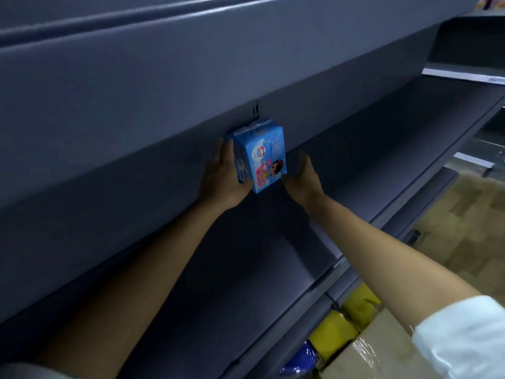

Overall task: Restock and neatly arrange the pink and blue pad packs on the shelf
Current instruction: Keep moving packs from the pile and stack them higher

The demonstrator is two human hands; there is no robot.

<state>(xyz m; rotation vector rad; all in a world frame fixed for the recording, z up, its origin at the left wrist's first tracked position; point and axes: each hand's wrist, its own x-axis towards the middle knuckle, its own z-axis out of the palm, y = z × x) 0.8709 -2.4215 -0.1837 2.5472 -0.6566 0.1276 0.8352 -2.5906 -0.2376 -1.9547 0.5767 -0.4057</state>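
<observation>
Shelf (382, 149): pad pack (263, 157) between hands (222, 176) (303, 180)

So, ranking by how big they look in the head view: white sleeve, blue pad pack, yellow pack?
1. white sleeve, though it sits nearest the camera.
2. blue pad pack.
3. yellow pack, partly hidden, so its gap to the pad pack is unsure.

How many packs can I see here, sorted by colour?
Blue-and-pink pack on the shelf: 1
Yellow packs lower down: 2
Dark blue pack lower down: 1
Total: 4
</observation>
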